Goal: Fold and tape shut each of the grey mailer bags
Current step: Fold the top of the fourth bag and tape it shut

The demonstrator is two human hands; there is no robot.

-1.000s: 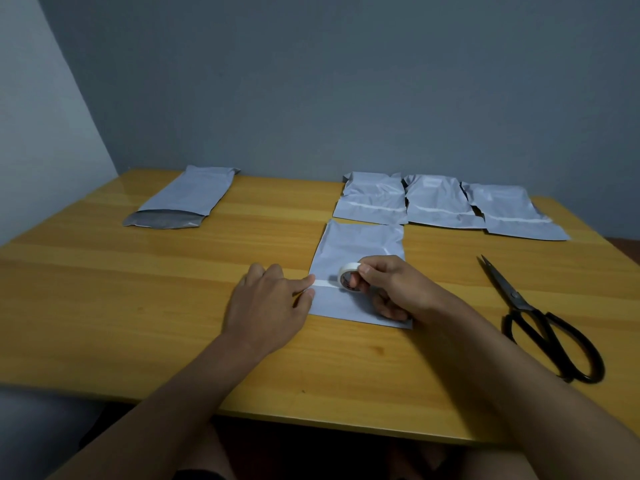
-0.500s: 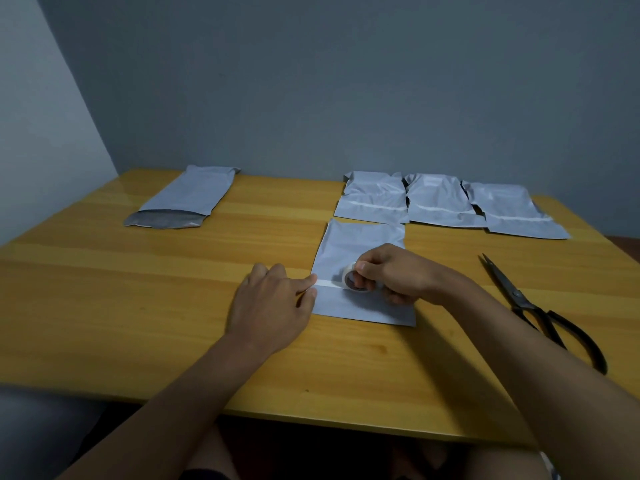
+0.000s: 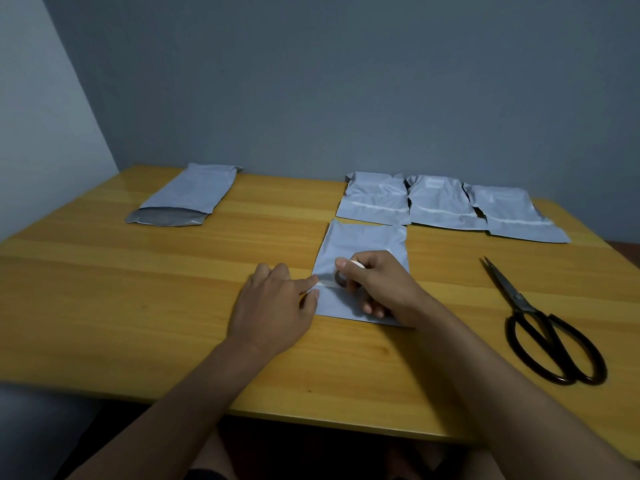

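A person seated at a wooden table (image 3: 138,306) works on grey mailer bags beneath a grey wall (image 3: 346,81); at the far left of the tabletop, near the back edge, lies an unfolded mailer bag (image 3: 194,190), flat, its darker open flap (image 3: 162,217) turned toward the person; toward the middle, the left hand (image 3: 273,308) rests palm down on the wood just beside the folded mailer bag (image 3: 363,249), its fingers extended and relaxed, the fingertips (image 3: 311,283) pressing the free end of a white tape strip (image 3: 325,285) down at the bag's left edge; the folded bag lies flat in front of the person, near the table's centre, partly covered by both hands; the right hand (image 3: 381,289) sits on top of it, thumb and fingers curled round a small roll of white tape (image 3: 349,271), which stands on its edge against the bag with the strip running from it to the left fingertips; behind this bag, along the back of the table, three taped mailer bags (image 3: 446,206) lie side by side with edges touching or overlapping, each crossed by a pale band of tape; at the far right, well apart from the bags, black-handled scissors (image 3: 540,327) lie closed on the wood, blades pointing away from the person.
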